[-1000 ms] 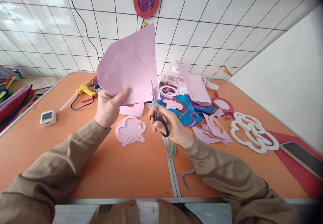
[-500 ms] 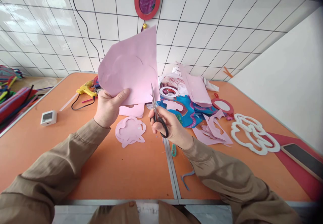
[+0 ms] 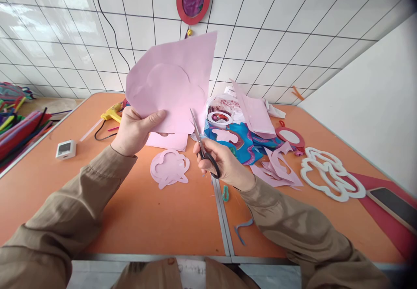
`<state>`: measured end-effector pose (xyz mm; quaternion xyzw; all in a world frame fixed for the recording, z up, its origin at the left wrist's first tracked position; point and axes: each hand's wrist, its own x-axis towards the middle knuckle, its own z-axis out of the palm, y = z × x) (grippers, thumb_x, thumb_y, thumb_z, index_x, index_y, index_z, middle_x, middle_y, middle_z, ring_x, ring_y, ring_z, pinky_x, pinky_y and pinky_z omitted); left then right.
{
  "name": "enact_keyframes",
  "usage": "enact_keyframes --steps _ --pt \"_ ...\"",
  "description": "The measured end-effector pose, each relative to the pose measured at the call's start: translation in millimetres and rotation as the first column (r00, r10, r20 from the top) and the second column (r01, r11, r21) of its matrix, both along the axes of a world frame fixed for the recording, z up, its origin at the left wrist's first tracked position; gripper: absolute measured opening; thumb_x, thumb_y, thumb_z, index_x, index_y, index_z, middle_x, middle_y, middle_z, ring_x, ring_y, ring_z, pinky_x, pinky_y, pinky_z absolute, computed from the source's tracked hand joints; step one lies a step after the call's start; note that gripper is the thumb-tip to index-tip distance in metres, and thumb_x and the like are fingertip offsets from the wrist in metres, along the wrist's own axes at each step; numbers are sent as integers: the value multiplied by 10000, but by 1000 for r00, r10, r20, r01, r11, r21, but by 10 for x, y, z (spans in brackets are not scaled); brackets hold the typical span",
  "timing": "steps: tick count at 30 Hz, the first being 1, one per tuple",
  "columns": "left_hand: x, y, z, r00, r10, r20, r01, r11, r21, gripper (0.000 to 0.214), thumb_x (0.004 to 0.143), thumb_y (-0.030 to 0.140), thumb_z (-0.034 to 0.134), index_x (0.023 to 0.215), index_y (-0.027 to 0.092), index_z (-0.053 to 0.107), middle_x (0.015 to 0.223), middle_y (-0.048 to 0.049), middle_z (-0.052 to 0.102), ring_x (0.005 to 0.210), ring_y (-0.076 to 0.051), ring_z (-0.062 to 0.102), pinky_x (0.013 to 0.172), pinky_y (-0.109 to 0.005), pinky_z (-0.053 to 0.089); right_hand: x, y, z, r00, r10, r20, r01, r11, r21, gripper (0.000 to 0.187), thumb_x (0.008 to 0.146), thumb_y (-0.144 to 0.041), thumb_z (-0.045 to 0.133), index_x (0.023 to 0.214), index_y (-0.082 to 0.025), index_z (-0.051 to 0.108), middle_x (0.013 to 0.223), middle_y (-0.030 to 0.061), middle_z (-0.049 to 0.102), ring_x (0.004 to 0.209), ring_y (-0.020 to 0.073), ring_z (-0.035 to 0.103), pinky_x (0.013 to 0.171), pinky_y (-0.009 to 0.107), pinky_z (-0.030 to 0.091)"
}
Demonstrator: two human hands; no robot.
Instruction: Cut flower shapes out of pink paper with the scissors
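A large pink sheet point(image 3: 176, 93) is raised over the table, a cloud-like outline marked on its face. My left hand point(image 3: 135, 128) pinches its lower left edge, thumb on the near side. Black-handled scissors point(image 3: 207, 155) sit in my right hand point(image 3: 224, 158), fingers in the loops. Their blades point up at the sheet's lower right part, by a short cut in its bottom edge. Below the sheet, several cut pink shapes point(image 3: 170, 169) lie in a small stack on the orange table point(image 3: 146, 219). Another pink piece point(image 3: 167, 140) lies behind them.
Right of the scissors are blue patterned fabric point(image 3: 241, 145), pink scraps point(image 3: 276, 167), white cloud-shaped frames point(image 3: 330, 174) and a phone point(image 3: 392, 204). A yellow glue gun point(image 3: 112, 113) and a small white device point(image 3: 65, 149) lie left. A green clip point(image 3: 225, 193) rests near the table's seam.
The sheet has tilted, its top corner swinging right. My left hand has shifted slightly left and up. The scissors stay at the lower right part of the sheet. The camera view has shifted a little.
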<state>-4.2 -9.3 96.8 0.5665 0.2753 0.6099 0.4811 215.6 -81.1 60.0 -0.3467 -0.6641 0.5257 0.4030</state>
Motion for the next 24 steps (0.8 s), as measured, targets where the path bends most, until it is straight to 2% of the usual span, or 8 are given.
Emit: enact_keyframes --steps 6,20,24 --pt "-24 -2 69 1000 -17 -19 17 1000 14 197 619 245 878 657 127 725 640 -34 707 506 -198 682 416 -301 607 19 15 -4 999 38 15 -38 999 -1 539 759 -649 726 926 -178 524 705 -45 458 542 91 475 522 242 385" --pt "-159 84 48 989 -53 -135 58 998 32 216 639 313 881 670 156 737 642 -42 726 485 -211 680 392 -306 599 60 14 20 989 43 139 -48 998 31 529 751 -647 734 919 -183 543 645 -55 445 534 98 453 510 241 363" --pt "-169 85 61 989 -39 -140 46 998 47 219 625 317 890 678 160 747 657 -40 733 554 -239 717 474 -350 645 61 15 25 988 51 147 -54 998 14 544 733 -656 743 912 -187 535 639 -62 442 528 94 447 511 240 360"
